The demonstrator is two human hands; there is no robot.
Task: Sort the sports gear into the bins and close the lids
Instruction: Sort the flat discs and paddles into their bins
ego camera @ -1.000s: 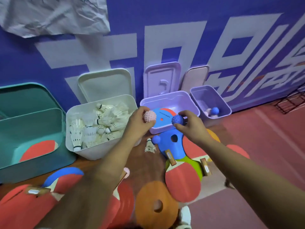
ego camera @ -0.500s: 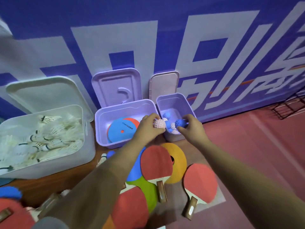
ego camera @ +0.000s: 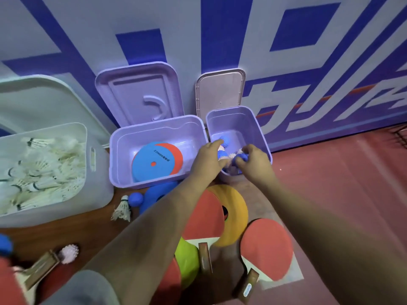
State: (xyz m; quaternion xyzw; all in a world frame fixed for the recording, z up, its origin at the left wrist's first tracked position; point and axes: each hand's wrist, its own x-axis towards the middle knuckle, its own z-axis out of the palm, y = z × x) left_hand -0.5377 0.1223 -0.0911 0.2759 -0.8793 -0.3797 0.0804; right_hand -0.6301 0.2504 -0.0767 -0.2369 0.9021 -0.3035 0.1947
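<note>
Both my hands reach into the small purple bin (ego camera: 257, 126), which holds several blue and white spiky balls (ego camera: 231, 155). My left hand (ego camera: 206, 160) hovers over its left rim with thumb and fingers apart. My right hand (ego camera: 254, 161) is curled at the near rim, its fingertips around a blue spiky ball (ego camera: 238, 160). The medium purple bin (ego camera: 114, 150) holds a blue disc (ego camera: 152, 166) lying on a red one. A white bin (ego camera: 100, 183) on the left is full of shuttlecocks (ego camera: 41, 170). All three lids stand open against the wall.
On the floor lie a loose shuttlecock (ego camera: 122, 210), a blue ball (ego camera: 135, 199), a blue disc (ego camera: 158, 191), an orange disc (ego camera: 234, 208), a green disc (ego camera: 188, 259), red paddles (ego camera: 266, 247) and a white spiky ball (ego camera: 69, 253). The purple lids (ego camera: 141, 93) lean on the blue wall.
My view and both hands shifted right from the medium bin to the small one. The pink ball has left my left hand, whose fingers have spread.
</note>
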